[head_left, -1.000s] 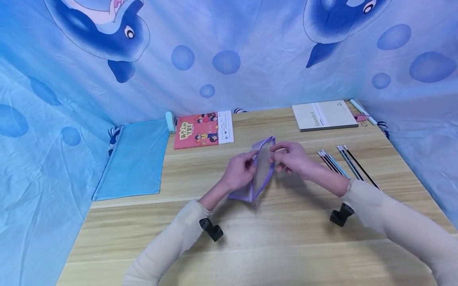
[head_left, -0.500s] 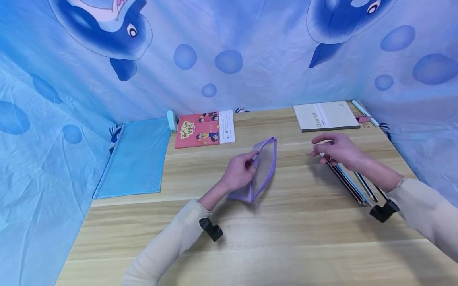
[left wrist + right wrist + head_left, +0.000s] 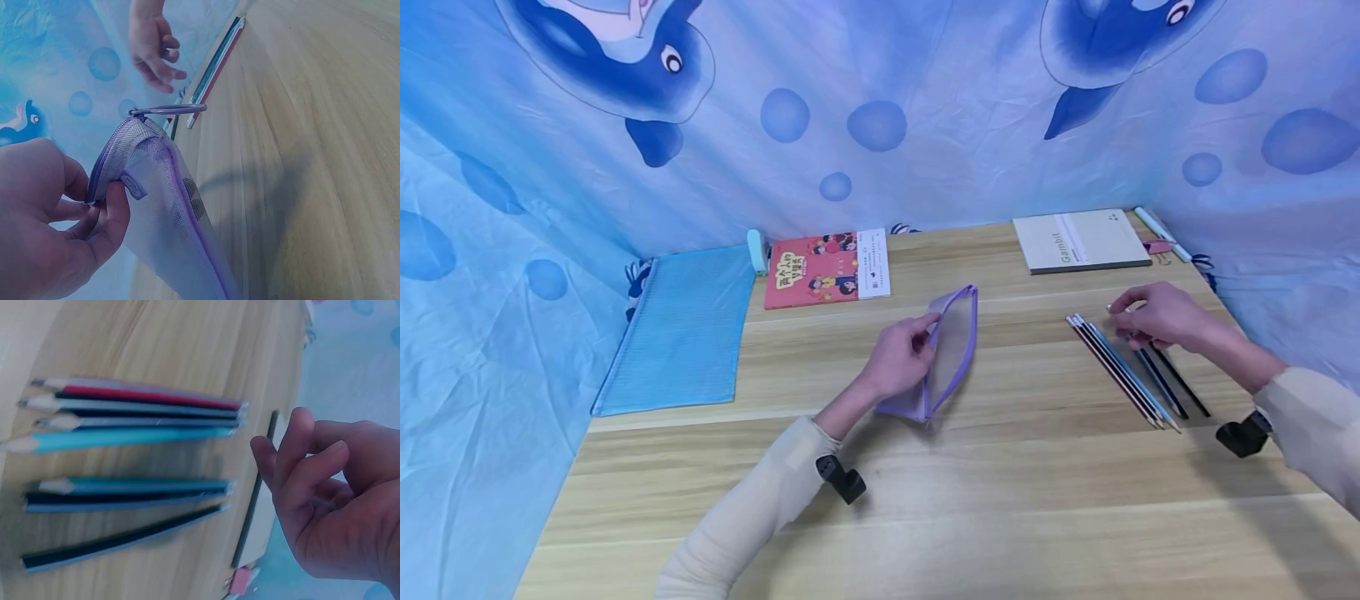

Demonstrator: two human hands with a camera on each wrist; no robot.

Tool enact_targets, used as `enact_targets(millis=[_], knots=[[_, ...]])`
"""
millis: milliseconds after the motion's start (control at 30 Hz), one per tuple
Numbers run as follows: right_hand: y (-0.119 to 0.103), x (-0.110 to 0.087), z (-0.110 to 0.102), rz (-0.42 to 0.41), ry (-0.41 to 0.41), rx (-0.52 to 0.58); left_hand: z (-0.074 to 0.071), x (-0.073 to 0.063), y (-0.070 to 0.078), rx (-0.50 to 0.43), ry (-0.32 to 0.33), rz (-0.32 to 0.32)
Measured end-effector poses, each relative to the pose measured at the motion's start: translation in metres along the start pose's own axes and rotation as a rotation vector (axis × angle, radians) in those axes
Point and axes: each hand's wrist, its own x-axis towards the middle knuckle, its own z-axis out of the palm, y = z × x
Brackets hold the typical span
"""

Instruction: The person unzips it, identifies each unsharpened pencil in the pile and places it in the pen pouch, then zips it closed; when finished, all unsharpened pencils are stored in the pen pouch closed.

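A purple mesh zipper pouch (image 3: 953, 354) stands on the table with its mouth spread wide. My left hand (image 3: 897, 360) pinches one side of the zippered edge between thumb and fingers; the left wrist view shows the pouch's zip pull ring (image 3: 169, 109) at the near end. My right hand (image 3: 1159, 317) hovers over the eraser ends of several pencils, fingers loosely bent with nothing between them. A row of pencils (image 3: 137, 412) in red, dark and light blue lies side by side. Apart from it lie a blue-and-dark pair (image 3: 131, 494) and a single black pencil (image 3: 125, 537).
Behind the pencils lies a white notebook (image 3: 1082, 242), with a pink binder clip (image 3: 1157, 247) and a light-blue pen (image 3: 1161, 233) beside it. A red book (image 3: 812, 271), a pale-blue stapler-like object (image 3: 757, 252) and a blue zip folder (image 3: 681, 333) lie at the left.
My right hand has left the pouch's mouth and moved right, past the first pencil row, to the ends of the farther pencils. My left hand keeps its hold on the pouch.
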Motion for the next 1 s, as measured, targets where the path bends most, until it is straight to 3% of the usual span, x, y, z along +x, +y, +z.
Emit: enact_targets(millis=[333,633,1000], knots=[[0.027,0.001,-0.002,0.022,0.009,-0.077,0.002,-0.001,-0.003,0.011,0.001,0.014],[0.034,0.008,-0.002,0.015,0.037,-0.117,0.000,0.000,-0.001,0.010,-0.007,0.007],[0.036,0.006,-0.002,-0.012,0.074,-0.154,0.003,0.001,-0.003,0.024,0.013,0.043]])
